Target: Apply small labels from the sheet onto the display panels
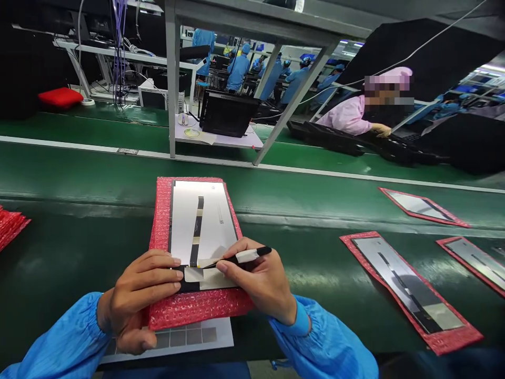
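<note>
A flat display panel (213, 221) with a silver-white back lies on red bubble wrap (197, 310) in front of me. A dark ribbon cable (196, 231) runs down its middle to a black strip with pale tape (194, 274) at the near edge. My left hand (148, 292) rests on the panel's lower left corner, fingers stretched out, thumb apart at the wrap's near edge. In my right hand (258, 276) are black tweezers (248, 256) with a white band, pinched between thumb and fingers. Their thin tip touches or nearly touches the tape at the cable's lower end.
A white sheet with grey squares (189, 337) lies under the wrap. More panels on red wrap lie to the right, the nearest panel (402, 279) within the right side. Folded red wrap (11, 226) is at far left. Beyond a metal frame (172, 79), a person in pink (347, 113) works.
</note>
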Motion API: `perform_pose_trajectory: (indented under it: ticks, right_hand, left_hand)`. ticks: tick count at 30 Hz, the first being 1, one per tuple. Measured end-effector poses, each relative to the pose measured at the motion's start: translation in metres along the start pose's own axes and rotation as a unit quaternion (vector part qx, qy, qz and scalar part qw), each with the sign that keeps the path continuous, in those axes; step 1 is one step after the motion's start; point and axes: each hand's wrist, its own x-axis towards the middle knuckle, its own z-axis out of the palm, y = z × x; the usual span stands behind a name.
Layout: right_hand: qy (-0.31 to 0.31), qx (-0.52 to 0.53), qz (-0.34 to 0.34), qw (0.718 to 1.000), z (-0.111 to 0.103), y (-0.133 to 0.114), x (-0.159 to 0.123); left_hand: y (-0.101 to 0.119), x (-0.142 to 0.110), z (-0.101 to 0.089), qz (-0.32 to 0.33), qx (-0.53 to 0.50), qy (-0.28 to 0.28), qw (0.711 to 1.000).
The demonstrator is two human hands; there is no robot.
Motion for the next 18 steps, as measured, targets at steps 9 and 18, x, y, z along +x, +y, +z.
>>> perform_pose_trajectory:
  ticks: [9, 18]
  right_hand:
    - [0.011, -0.002, 0.0, 1.0, 0.0, 0.004, 0.001]
    - [0.009, -0.003, -0.006, 1.0, 0.001, 0.002, 0.002]
  left_hand:
    - [0.0, -0.004, 0.006, -0.015, -0.008, 0.025, 1.0]
    - [0.005, 0.007, 0.004, -0.019, -0.001, 0.019, 1.0]
